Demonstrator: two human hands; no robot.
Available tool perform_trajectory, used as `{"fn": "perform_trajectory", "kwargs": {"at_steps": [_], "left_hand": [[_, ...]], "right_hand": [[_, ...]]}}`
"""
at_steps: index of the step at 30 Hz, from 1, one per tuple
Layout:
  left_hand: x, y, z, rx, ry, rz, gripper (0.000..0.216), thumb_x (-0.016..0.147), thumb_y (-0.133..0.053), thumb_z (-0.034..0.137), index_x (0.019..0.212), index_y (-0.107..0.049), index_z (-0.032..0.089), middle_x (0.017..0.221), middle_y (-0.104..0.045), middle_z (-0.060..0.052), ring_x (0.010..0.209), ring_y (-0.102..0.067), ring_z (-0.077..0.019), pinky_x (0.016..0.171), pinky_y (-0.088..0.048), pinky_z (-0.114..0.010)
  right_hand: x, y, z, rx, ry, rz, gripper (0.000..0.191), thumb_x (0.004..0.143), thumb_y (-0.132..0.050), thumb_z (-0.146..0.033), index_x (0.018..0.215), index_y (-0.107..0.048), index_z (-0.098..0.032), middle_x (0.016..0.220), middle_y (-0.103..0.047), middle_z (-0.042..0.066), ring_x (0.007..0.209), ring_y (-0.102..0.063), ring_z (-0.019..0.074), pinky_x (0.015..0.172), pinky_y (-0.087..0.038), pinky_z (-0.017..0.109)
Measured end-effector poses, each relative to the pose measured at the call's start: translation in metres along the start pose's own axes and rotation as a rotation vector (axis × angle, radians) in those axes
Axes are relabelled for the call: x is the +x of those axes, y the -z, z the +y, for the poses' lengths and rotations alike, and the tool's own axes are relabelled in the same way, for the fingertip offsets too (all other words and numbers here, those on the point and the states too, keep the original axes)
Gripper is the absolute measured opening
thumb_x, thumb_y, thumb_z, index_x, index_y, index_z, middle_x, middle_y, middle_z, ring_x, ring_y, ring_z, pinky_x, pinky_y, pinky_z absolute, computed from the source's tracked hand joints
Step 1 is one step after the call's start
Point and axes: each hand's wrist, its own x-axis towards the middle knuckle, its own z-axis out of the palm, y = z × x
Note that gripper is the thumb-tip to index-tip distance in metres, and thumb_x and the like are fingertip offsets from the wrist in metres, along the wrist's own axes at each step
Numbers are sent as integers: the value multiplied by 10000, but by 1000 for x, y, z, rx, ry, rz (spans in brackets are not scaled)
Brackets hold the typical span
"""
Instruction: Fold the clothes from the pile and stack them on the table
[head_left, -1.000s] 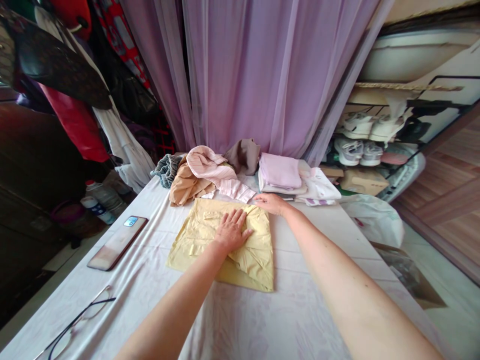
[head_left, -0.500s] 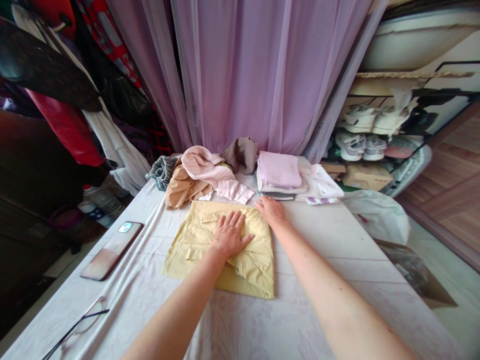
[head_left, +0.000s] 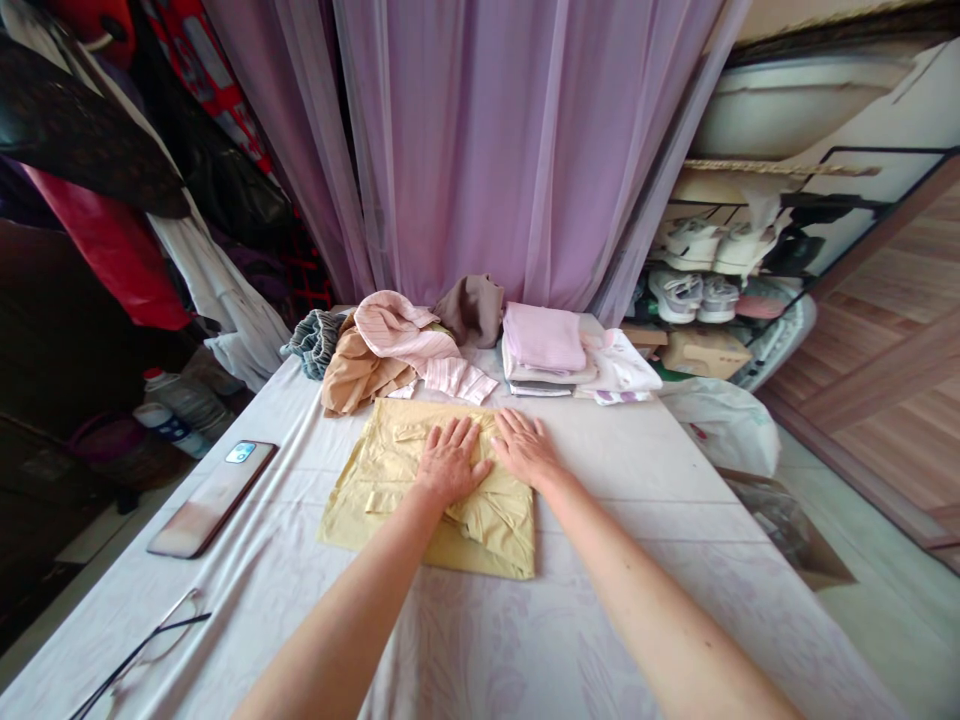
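Observation:
A yellow folded garment lies on the cloth-covered table, roughly square, with creases and strap-like strips across its top. My left hand rests flat on its middle, fingers spread. On its upper right corner lies my right hand, also flat with the fingers stretched out. Neither hand grips the fabric. Just beyond the garment are a loose pile with a pink striped garment and a brown one, and a folded stack topped by a lilac cloth.
On the table's left side lie a phone and a pair of glasses. A purple curtain hangs behind the table. Hanging clothes are at the left. Shoes stand on a rack at the right, above a plastic bag.
My right hand has moved from the garment's far right edge onto its upper right corner and flattened there. My left hand stays on the middle. The view has shifted slightly.

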Motion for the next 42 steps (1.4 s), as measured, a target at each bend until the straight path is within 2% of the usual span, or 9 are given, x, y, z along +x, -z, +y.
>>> {"fn": "perform_trajectory", "kwargs": {"at_steps": [8,10,13,17,21,28,31,36,42], "left_hand": [[-1,10,-7,-6,18,-108,720,926,-345,655,1515,-326,242,1600,-279,-84,1468,-243,-329,1154,-209,-614],[-4,15,-9,-10,18,-128,693,945,-326,626,1515,-322,233,1600,-277,-82,1466,-251,-320,1155,-211,-612],[-15,19,-11,19,18,-74,622,971,-326,556,1498,-362,227,1582,-322,-84,1459,-272,-314,1167,-200,-600],[-40,16,-16,68,30,19,582,985,-305,527,1471,-420,227,1569,-345,-92,1460,-273,-309,1182,-171,-585],[-57,12,-27,60,67,28,581,977,-300,566,1467,-423,279,1564,-364,-64,1459,-276,-300,1171,-191,-593],[-61,14,-38,42,78,33,568,965,-343,575,1464,-419,315,1560,-377,-52,1450,-293,-292,1162,-232,-560],[-61,13,-38,47,77,38,567,968,-327,577,1453,-436,303,1559,-378,-54,1449,-297,-286,1161,-237,-550],[-61,11,-39,50,76,63,566,965,-325,577,1441,-452,298,1546,-401,-59,1439,-314,-289,1155,-248,-545],[-65,12,-49,62,69,84,556,961,-359,568,1433,-459,294,1538,-412,-68,1432,-322,-285,1160,-257,-515]], "right_hand": [[4,11,-1,58,-145,-72,574,987,-259,-421,1508,-335,-192,1603,-270,83,1468,-232,222,1171,-172,522],[-2,19,-6,87,-178,-52,575,989,-252,-419,1508,-332,-186,1598,-281,94,1463,-246,229,1171,-179,524],[-20,26,-24,96,-173,29,566,992,-252,-394,1510,-328,-181,1595,-283,106,1462,-246,243,1170,-191,517],[-52,15,-54,103,-89,83,559,987,-288,-405,1503,-356,-201,1588,-303,99,1458,-258,253,1175,-189,490],[-73,-3,-68,73,-61,85,566,976,-330,-418,1486,-401,-183,1574,-329,112,1452,-266,267,1181,-149,495],[-75,0,-68,65,-65,91,551,976,-339,-416,1468,-430,-184,1558,-362,107,1439,-288,259,1174,-153,500],[-81,0,-76,63,-80,116,566,980,-327,-414,1493,-383,-181,1572,-332,107,1450,-269,261,1177,-140,509],[-92,-9,-89,23,-16,90,573,973,-348,-450,1491,-391,-210,1573,-328,108,1451,-272,283,1176,-130,547],[-91,-15,-88,7,-11,92,571,970,-345,-468,1483,-407,-226,1571,-333,100,1448,-285,282,1171,-159,560]]}}
